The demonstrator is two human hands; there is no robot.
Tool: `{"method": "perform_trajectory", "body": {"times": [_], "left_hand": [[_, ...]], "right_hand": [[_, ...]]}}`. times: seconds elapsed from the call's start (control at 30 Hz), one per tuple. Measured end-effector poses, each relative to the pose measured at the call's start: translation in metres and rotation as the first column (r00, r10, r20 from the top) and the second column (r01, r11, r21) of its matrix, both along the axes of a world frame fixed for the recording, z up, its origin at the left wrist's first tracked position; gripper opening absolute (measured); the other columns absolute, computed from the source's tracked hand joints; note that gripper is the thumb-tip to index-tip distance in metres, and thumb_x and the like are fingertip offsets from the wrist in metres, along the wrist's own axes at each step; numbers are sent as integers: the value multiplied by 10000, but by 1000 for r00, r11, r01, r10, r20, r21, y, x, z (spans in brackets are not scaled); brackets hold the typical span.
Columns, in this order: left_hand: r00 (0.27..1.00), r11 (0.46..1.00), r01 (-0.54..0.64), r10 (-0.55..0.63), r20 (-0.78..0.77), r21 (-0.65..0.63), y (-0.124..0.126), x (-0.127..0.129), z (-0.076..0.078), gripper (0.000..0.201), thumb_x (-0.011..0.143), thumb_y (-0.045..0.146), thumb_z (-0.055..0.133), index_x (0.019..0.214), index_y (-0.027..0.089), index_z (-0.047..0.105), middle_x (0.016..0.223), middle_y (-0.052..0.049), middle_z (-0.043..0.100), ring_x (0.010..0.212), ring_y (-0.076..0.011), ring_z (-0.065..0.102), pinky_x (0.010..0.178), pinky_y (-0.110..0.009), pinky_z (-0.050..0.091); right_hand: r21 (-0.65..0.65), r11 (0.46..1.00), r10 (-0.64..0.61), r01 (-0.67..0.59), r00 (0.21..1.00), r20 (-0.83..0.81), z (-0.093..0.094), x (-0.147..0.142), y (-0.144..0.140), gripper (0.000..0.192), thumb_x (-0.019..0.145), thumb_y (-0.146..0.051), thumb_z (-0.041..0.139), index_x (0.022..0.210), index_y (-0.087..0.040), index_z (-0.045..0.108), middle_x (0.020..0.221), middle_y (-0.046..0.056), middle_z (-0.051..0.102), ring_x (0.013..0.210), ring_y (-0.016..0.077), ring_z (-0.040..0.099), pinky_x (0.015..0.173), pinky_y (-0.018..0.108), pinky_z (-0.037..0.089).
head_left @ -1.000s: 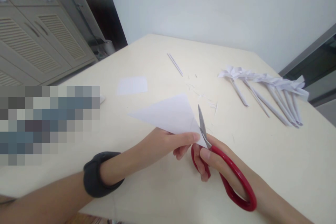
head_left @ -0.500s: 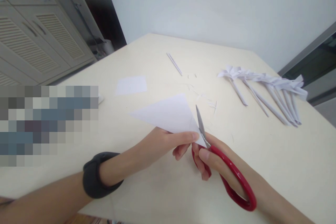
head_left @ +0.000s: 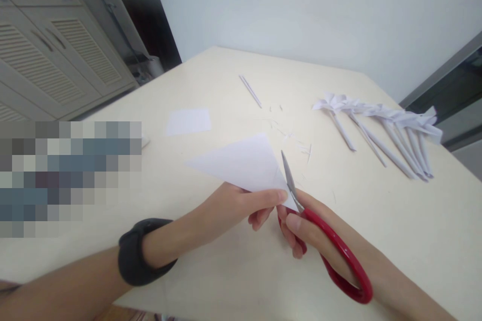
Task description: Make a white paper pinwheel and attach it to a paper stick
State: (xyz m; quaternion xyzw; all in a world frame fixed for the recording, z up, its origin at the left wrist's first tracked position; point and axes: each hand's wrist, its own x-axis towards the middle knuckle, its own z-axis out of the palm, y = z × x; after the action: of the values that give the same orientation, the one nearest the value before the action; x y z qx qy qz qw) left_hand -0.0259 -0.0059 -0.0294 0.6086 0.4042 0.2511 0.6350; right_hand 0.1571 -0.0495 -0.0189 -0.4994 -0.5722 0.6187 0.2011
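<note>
right hand [head_left: 316, 233] slid slightly down-right since 0.5 s ago, red scissors [head_left: 331, 256] handle loop lower, blade tip against folded paper triangle [head_left: 244, 163] barely shifted

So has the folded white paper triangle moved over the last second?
No. The folded white paper triangle sits in the same spot relative to the small white paper rectangle on the table, pinched by the left hand.
</note>
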Motion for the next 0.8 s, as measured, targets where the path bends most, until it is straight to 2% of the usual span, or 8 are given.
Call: {"method": "perform_trajectory", "body": {"times": [0.3, 0.43, 0.63, 0.8], "left_hand": [[1000, 1000, -6, 6, 16, -3, -1, 1, -1, 465, 842, 409, 537, 453, 171, 447, 413, 30, 435, 509, -119, 487, 633, -270, 426], [1000, 1000, -3, 3, 15, 10, -1, 1, 0, 472, 847, 397, 530, 442, 171, 441, 407, 33, 431, 487, -108, 469, 610, -261, 418], [999, 999, -3, 5, -41, 50, -2, 1, 1, 484, 855, 390, 515, 430, 175, 428, 414, 32, 438, 488, -106, 475, 615, -254, 424], [999, 998, 10, -7, -52, 57, -2, 1, 4, 481, 868, 367, 501, 436, 173, 419, 419, 36, 434, 493, -97, 467, 599, -233, 421]], "right_hand": [[-11, 1000, -1, 1, 1000, 8, 1, 1, 1, 287, 891, -476, 454, 789, -211, 413, 724, -3, 539, 668, 130, 521, 711, 311, 458], [33, 999, -13, 12, 999, 39, 4, 0, 1, 265, 883, -430, 488, 758, -218, 392, 682, -15, 541, 663, 132, 529, 709, 306, 452], [95, 996, -7, -4, 993, 116, 1, -2, 3, 273, 852, -423, 532, 727, -219, 401, 614, -19, 546, 588, 130, 510, 609, 287, 438], [91, 996, -6, -2, 996, 89, -1, -2, 2, 289, 856, -436, 528, 732, -219, 382, 615, -27, 532, 586, 124, 508, 611, 281, 441]]}}
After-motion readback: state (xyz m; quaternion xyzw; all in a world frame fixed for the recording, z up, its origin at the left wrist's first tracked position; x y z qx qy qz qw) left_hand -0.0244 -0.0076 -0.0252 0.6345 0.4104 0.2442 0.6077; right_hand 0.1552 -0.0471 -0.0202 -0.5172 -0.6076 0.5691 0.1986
